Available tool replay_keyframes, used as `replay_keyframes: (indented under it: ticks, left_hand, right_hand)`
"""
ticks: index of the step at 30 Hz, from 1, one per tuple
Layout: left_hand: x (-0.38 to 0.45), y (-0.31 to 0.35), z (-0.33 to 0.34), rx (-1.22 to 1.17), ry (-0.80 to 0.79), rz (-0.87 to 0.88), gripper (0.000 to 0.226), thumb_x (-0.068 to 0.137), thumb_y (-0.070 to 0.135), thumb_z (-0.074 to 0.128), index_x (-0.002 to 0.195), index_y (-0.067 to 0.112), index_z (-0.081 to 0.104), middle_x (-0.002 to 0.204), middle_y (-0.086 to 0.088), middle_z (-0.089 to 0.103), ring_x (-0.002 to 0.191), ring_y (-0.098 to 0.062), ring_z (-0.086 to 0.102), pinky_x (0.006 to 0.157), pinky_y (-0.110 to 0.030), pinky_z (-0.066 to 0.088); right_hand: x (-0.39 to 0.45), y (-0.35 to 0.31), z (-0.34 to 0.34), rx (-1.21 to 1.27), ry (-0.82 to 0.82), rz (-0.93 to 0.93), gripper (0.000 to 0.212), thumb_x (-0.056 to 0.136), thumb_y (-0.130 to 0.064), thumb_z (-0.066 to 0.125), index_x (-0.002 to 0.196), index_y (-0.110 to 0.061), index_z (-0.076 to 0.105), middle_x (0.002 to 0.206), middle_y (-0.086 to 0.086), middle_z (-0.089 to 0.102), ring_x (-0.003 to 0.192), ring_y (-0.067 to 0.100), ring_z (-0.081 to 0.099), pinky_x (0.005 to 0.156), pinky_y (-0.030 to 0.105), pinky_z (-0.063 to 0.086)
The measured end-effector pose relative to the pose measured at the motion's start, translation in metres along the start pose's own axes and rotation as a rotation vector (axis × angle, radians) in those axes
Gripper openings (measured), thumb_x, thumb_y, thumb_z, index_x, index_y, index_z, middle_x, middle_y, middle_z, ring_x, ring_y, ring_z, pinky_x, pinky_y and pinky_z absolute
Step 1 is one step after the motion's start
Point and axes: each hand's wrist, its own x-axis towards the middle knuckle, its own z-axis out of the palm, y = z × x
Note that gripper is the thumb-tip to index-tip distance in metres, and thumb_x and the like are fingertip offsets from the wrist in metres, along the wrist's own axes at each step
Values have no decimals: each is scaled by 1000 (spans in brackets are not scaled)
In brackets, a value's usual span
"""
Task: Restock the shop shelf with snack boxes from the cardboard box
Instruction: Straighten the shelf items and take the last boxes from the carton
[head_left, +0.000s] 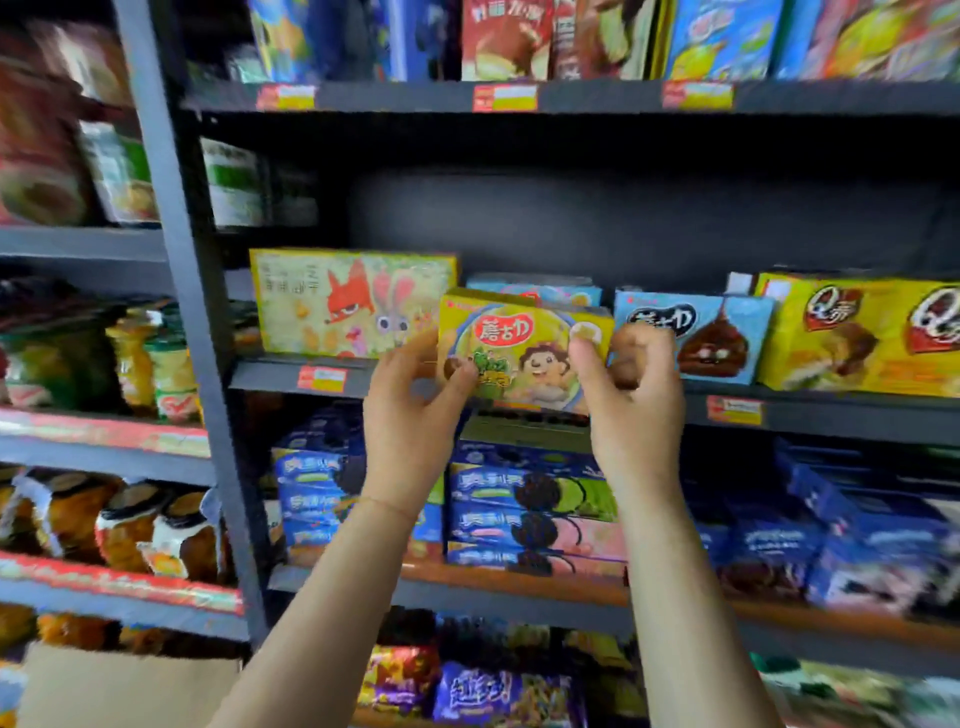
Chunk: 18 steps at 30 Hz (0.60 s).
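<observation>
The left hand (410, 410) and the right hand (631, 400) are both pinching a yellow snack box (522, 351), holding it up in front of the dark shelf (571, 387)

Two hands (410, 410) — one yellow box (524, 351)

This is a shop: dark shelves (519, 382) full of snack boxes (857, 338), with little price tags (322, 378) on the edges

Both hands (519, 395) grip yellow snack box (522, 349) — at shelf (831, 415).
</observation>
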Motion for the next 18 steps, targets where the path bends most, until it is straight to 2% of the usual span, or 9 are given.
replay_keyframes:
  ticks: [2, 4, 6, 7, 9, 11, 13, 15, 18]
  left_hand:
    - [11, -3, 14, 71, -25, -2, 29, 86, 33, 73, 109, 17, 69, 97, 2, 68, 87, -15, 64, 86, -39, 52]
    - [18, -4, 23, 141, -54, 23, 18, 88, 32, 71, 94, 16, 66, 88, 1, 67, 80, -18, 63, 79, -41, 52]
    - [22, -3, 27, 217, -61, 64, 21, 89, 30, 70, 82, 14, 58, 78, -1, 63, 77, -23, 62, 73, -43, 52]
    - [23, 0, 28, 236, -60, 78, 21, 90, 29, 70, 83, 14, 58, 78, 0, 64, 77, -24, 62, 72, -42, 52]
    - [25, 3, 29, 262, -48, 79, 18, 90, 26, 71, 102, 15, 63, 83, 6, 64, 80, -23, 65, 75, -40, 55]
    - [25, 3, 30, 270, -27, 76, 31, 90, 26, 72, 117, 20, 59, 83, 10, 63, 80, -23, 66, 77, -41, 56]
    - [24, 1, 31, 260, -12, 81, 33, 89, 26, 74, 110, 29, 48, 80, 17, 62, 77, -19, 67, 76, -44, 57]
    - [24, -2, 31, 251, -3, 101, 36, 88, 25, 75, 100, 31, 41, 77, 18, 60, 73, -16, 66, 75, -46, 57]
    - [26, -5, 33, 306, -4, 157, 22, 90, 23, 72, 91, 27, 50, 84, 11, 60, 72, -21, 63, 77, -52, 54]
  right_hand:
    - [12, 8, -2, -116, -20, -15, 27, 86, -26, 74, 99, -22, 51, 88, -10, 59, 69, 1, 53, 67, 15, 42]
    - [22, 18, -2, -211, -37, -57, 31, 83, -24, 75, 102, -21, 51, 100, -2, 57, 78, 11, 57, 77, 27, 49]
    - [25, 25, -1, -278, -72, -90, 36, 81, -19, 75, 109, -18, 52, 108, -1, 53, 89, 24, 60, 82, 42, 51]
    - [26, 26, -1, -306, -94, -96, 38, 82, -17, 75, 113, -16, 52, 110, 0, 52, 92, 27, 59, 83, 45, 51]
    - [26, 28, -1, -388, -126, -120, 43, 84, -17, 74, 121, -14, 51, 113, 0, 52, 97, 25, 59, 85, 45, 50]
    - [26, 27, 0, -472, -119, -154, 46, 86, -22, 74, 124, -14, 49, 112, 1, 58, 99, 23, 59, 86, 45, 50]
    - [25, 26, 1, -516, -86, -199, 42, 85, -23, 75, 117, -14, 49, 104, 1, 61, 94, 23, 60, 82, 44, 49]
    - [23, 26, 3, -590, -68, -261, 31, 85, -21, 74, 104, -15, 50, 94, 1, 57, 87, 25, 57, 79, 43, 45]
    - [24, 31, 4, -700, -91, -300, 17, 87, -23, 71, 93, -16, 57, 89, 1, 52, 87, 24, 53, 80, 42, 43]
